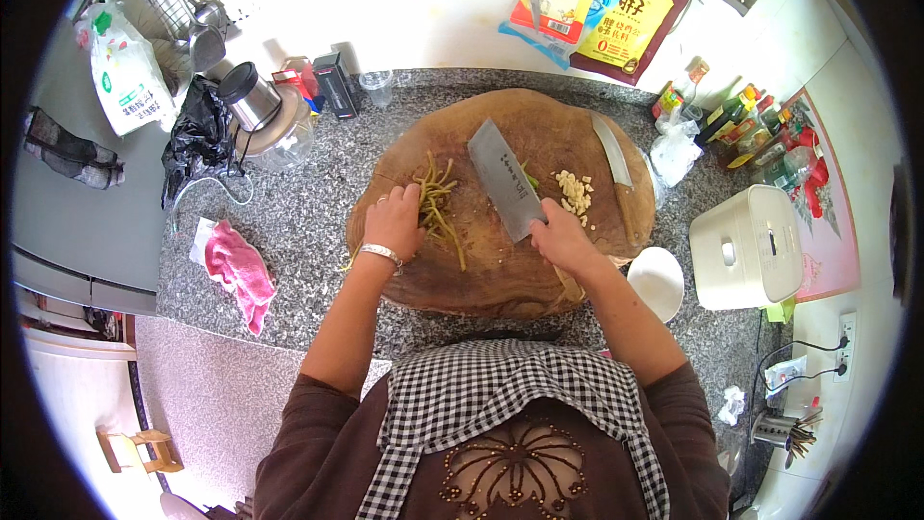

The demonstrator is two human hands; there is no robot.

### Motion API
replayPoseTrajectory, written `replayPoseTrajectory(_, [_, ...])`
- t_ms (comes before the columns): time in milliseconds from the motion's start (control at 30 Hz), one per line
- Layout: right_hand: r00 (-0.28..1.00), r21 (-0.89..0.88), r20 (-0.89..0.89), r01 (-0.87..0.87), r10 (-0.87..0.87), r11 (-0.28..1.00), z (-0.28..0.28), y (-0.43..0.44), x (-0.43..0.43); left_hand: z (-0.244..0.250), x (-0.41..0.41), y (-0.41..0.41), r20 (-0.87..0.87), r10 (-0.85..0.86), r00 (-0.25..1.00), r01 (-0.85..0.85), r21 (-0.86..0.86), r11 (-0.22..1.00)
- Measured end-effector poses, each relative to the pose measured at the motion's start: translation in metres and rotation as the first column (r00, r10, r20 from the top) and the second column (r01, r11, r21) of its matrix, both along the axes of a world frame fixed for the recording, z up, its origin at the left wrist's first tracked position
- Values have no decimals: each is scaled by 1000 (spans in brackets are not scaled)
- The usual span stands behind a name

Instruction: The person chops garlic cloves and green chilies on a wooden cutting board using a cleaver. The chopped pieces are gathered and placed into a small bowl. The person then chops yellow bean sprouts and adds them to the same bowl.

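My right hand (567,237) grips the handle end of a broad steel cleaver (504,180), which hides most of its handle. The blade lies slanted above the middle of a thick wooden chopping board (491,289); I cannot tell whether it touches the wood. On the board's left side my left hand (394,222) rests against a loose bunch of long greenish-brown stems (436,195), fingers curled at their edge. A pile of chopped pale garlic-like pieces (574,192) lies right of the blade. Some green bits (530,177) show partly from behind the cleaver.
A second knife (613,152) lies along the board's right edge. Beside it stand a white bowl (655,283) and a cream rice cooker (747,247). Several bottles (743,126) line the back right. A pink cloth (238,271) and a small food chopper (253,97) are on the left counter.
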State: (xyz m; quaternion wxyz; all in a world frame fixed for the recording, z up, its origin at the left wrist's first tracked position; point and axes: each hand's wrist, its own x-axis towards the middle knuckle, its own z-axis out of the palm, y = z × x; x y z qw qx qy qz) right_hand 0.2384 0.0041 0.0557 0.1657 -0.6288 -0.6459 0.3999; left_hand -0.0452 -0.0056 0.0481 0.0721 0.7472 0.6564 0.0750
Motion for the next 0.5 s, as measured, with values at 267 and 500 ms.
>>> replayPoseTrajectory(267, [999, 91, 23, 24, -26, 996, 15, -1, 6, 11, -3, -9, 44, -15, 999, 20, -130, 991])
replayPoseTrajectory(500, [995, 176, -88, -28, 44, 984, 48, -31, -7, 11, -1, -26, -81, 81, 993, -85, -46, 995])
